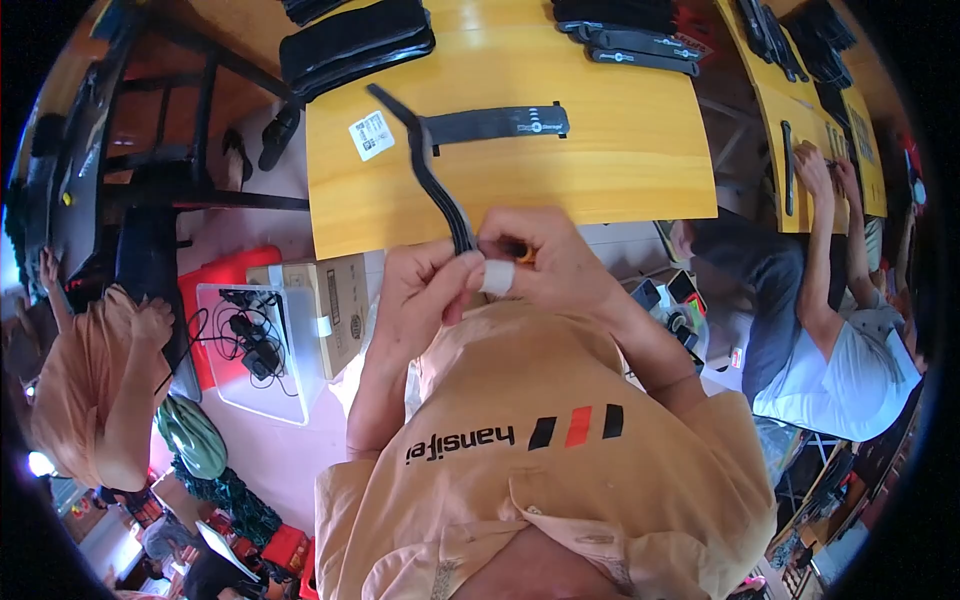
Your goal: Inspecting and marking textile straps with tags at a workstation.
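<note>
In front of my chest, my left hand pinches the lower end of a narrow black strap. The strap rises in a curve over the table, its far tip free. My right hand is closed against the left one, its fingers curled beside the strap's end. A white band shows between the hands; whether it wraps a finger or is a loose piece, I cannot tell. A small orange bit peeks out from my right fingers, mostly hidden. Beyond the hands, a flat black strap with pale print lies on the table.
The yellow table carries a white printed label and stacks of black straps and black packs along its far side. Left stand a cardboard box and a clear bin with cables. Co-workers sit either side.
</note>
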`<state>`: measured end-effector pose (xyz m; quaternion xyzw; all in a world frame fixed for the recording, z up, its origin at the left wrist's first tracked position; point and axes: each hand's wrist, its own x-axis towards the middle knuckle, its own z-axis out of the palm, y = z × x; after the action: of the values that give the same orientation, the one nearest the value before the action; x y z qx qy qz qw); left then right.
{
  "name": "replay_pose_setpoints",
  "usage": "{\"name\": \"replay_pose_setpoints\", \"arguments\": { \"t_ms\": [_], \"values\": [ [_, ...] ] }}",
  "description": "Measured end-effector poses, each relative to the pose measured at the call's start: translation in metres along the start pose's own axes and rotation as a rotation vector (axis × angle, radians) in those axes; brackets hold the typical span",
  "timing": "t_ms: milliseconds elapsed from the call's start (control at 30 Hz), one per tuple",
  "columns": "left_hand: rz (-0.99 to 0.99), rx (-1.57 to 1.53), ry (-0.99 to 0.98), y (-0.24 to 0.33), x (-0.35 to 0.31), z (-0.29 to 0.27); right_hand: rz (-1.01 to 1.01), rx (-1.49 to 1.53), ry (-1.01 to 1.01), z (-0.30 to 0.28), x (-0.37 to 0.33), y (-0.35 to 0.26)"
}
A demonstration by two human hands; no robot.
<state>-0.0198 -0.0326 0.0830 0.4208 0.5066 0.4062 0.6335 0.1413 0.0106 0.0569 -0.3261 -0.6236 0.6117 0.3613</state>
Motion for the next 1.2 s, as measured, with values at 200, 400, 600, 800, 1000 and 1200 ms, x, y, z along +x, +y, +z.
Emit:
{"name": "replay_pose_setpoints", "arguments": {
  "t_ms": [200,400,600,800,1000,1200],
  "values": [
    [-0.020,-0.028,-0.196,0.000,-0.006,-0.007,-0.022,-0.149,-0.305,-0.015,-0.003,-0.021],
    [-0.045,-0.084,-0.309,0.002,-0.007,-0.006,-0.092,-0.074,-0.422,-0.019,-0.005,-0.027],
    [0.195,-0.224,-0.381,-0.008,-0.007,0.003,-0.009,0.114,-0.520,-0.021,-0.008,-0.033],
    [0.064,-0.547,-0.470,-0.013,-0.010,0.006,0.435,0.731,-0.537,-0.022,-0.012,-0.025],
    [0.114,0.093,-0.239,-0.002,-0.005,-0.003,0.328,0.459,-0.342,-0.014,-0.014,-0.027],
    [-0.063,0.078,-0.260,0.019,-0.011,0.003,0.255,0.426,-0.385,-0.019,-0.012,-0.013]
  ]
}}
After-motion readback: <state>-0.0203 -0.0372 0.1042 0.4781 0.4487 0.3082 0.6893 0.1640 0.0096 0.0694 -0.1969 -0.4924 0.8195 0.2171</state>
